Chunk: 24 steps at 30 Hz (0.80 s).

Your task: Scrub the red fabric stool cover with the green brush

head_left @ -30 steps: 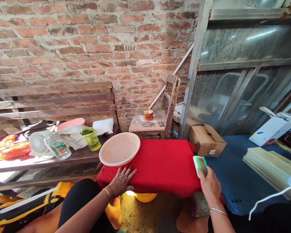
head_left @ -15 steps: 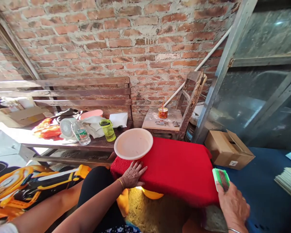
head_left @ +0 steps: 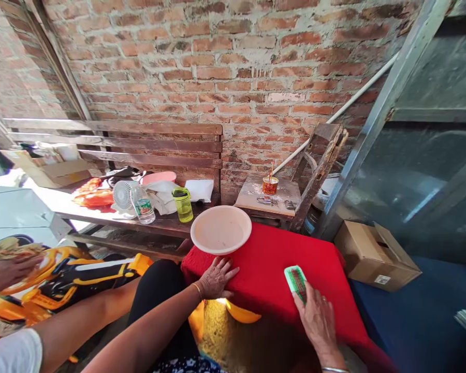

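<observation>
Swung in from the right end of the red cloth (head_left: 274,254), the right hand (head_left: 318,318) now has the green brush (head_left: 295,282) over its near side, right of the middle. Those fingers pinch the brush at its near end; whether it touches the cloth, I can't tell from where I stand. Fingers spread, the left hand (head_left: 217,277) rests on the cloth just beside the pale basin (head_left: 220,230). Brushing looks to be the step; the next stroke, I'd say, calls for bristles down and cloth held steady.

Bristly plastic brush (head_left: 296,282), matt cloth (head_left: 270,259)
</observation>
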Each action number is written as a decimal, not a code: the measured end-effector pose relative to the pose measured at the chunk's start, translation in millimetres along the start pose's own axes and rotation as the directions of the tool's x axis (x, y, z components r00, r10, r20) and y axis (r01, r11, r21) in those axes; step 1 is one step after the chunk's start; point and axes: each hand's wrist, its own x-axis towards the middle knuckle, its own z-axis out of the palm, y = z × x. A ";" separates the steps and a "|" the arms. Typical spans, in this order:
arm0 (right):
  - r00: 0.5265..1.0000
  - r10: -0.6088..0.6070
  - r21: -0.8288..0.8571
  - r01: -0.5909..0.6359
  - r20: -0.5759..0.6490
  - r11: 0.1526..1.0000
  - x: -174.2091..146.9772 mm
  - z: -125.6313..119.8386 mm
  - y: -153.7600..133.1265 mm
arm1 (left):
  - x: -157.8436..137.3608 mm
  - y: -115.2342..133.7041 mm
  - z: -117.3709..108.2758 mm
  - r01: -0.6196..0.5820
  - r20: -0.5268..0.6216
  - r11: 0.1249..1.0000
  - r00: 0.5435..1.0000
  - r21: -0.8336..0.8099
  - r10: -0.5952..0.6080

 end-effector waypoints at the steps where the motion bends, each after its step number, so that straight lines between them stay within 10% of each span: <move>1: 0.997 0.073 -0.034 -0.072 0.024 0.997 -1.4 -3.2 17.5 | 0.1 -0.6 0.5 -0.002 0.001 1.000 1.000 0.004 0.002; 9: 0.688 0.704 -0.067 -0.705 0.179 0.706 -9.6 -22.1 114.3 | -0.5 0.8 -0.3 -0.007 -0.035 0.999 0.999 0.040 0.008; 15: 0.972 0.232 0.236 -0.215 -0.044 0.948 -0.1 -1.9 35.8 | -0.8 0.4 2.9 -0.017 -0.073 0.999 0.997 0.040 0.020; 19: 0.985 -0.120 0.172 0.141 -0.128 0.975 -5.6 7.8 -5.7 | -1.4 -0.3 4.5 -0.015 -0.081 0.999 0.997 0.049 0.018; 24: 0.998 0.055 -0.027 -0.055 0.010 0.998 -11.1 -4.2 35.0 | -1.8 -0.9 2.8 -0.021 -0.064 0.998 0.998 0.063 0.025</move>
